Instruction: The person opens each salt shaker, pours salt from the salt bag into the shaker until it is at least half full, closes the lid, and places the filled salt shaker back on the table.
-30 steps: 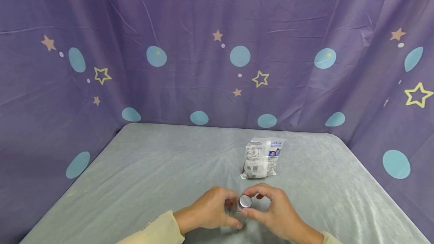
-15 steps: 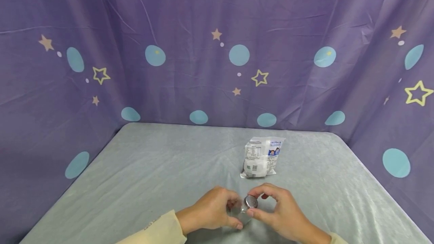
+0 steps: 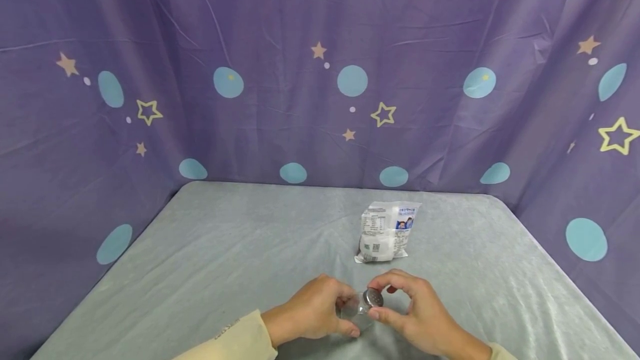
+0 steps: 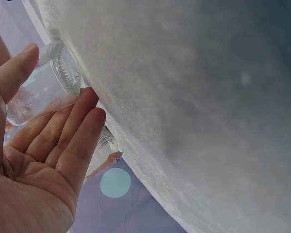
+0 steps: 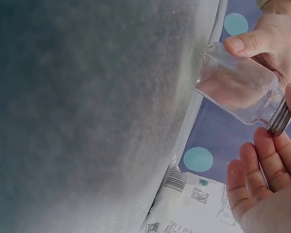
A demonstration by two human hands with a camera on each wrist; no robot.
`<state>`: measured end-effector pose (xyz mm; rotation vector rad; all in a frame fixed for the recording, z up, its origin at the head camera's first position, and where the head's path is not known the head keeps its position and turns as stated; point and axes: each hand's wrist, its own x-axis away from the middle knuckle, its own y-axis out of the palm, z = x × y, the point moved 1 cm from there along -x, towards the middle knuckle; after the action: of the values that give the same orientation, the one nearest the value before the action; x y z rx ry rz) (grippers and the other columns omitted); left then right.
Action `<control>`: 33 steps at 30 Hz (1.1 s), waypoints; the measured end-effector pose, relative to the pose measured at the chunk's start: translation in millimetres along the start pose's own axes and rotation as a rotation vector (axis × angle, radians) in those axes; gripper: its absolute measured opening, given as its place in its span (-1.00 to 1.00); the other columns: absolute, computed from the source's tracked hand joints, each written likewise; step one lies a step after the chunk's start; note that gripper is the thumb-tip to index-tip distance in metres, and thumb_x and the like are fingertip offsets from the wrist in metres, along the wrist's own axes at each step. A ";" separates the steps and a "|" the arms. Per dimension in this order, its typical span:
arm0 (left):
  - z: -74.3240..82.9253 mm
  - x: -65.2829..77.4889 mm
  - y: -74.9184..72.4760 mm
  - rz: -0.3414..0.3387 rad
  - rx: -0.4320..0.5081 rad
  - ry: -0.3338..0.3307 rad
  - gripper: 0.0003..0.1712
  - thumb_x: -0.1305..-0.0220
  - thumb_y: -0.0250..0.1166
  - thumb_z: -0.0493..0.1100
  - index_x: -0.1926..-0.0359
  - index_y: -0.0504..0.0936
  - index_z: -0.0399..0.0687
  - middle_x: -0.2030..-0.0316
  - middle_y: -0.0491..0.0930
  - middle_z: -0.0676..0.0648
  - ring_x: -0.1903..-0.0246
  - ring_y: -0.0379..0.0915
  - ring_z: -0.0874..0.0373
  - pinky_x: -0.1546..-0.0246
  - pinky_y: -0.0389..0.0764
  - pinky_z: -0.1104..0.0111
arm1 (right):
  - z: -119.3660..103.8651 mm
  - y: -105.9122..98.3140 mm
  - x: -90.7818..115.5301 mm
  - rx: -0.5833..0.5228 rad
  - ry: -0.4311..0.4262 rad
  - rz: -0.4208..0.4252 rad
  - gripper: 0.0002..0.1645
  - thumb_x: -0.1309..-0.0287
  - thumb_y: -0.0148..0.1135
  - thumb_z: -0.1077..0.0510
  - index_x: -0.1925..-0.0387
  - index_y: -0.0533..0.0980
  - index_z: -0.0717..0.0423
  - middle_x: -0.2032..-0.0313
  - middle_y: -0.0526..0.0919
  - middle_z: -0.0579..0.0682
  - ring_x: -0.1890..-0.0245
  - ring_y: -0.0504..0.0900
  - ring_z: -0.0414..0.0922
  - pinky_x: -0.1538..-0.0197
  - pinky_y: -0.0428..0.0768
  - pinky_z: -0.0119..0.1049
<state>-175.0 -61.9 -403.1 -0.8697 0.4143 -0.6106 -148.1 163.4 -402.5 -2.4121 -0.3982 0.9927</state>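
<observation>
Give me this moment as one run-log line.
left hand: holds clear jar | right hand: pinches silver cap | jar: tilted, capped | white packet: farther back

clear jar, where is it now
Low in the head view, right of centre, the clear jar is between the left hand and right hand, below the white packet.

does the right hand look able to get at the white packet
Probably yes: nothing shows between the right hand and the white packet, though it must first release the silver cap of the clear jar.
</observation>
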 end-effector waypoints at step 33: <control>3.9 0.9 0.3 0.029 -0.067 0.024 -0.64 0.12 0.71 0.04 0.52 0.63 0.15 0.70 0.37 0.33 0.66 0.22 0.46 0.61 0.28 0.55 | -5.6 -3.4 -2.9 0.052 -0.083 -0.082 -0.36 -0.09 0.57 0.19 -0.22 0.54 -0.10 -0.06 0.65 -0.18 0.05 0.64 -0.21 -0.01 0.60 -0.25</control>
<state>-172.0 -60.1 -401.2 -0.9199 0.4702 -0.5837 -146.4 163.1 -395.6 -2.2950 -0.4905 1.0559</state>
